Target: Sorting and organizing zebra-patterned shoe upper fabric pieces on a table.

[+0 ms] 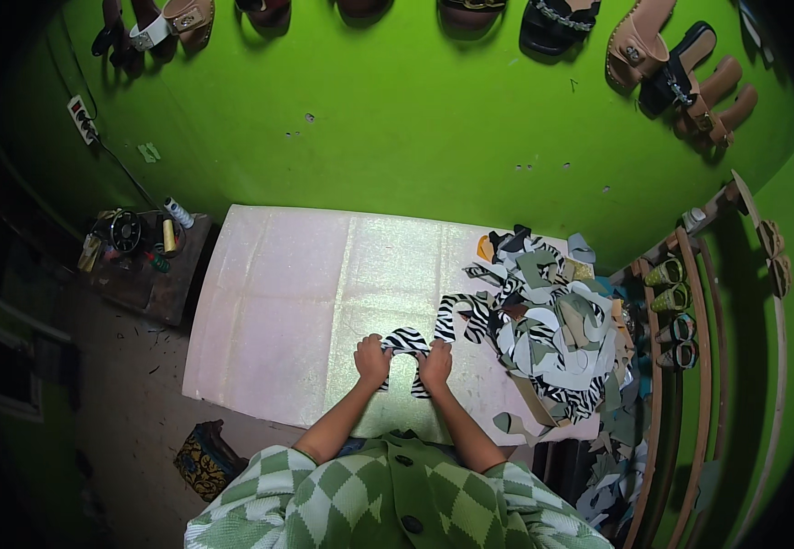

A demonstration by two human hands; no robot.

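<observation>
An arch-shaped, zebra-striped cut piece [405, 339] lies on the pale, glossy sheet covering the table [273, 302], close to its front edge. My left hand [372, 361] pinches the left side of the arch, its fingers curled over the material. On the opposite side my right hand [435, 366] grips the other leg, whose striped end shows below the palm. Just beyond my right fingers lies another zebra-striped strip [445, 320], which reaches toward the scrap pile. Both hands partly cover the piece between them.
A heap of grey, white and striped offcuts [557, 334] covers the table's right side. A wooden rack with green sandals [670, 299] stands to the right. At left, a small table [155, 297] carries thread spools. Shoes hang along the green wall [388, 119]. A patterned bag [207, 462] sits below.
</observation>
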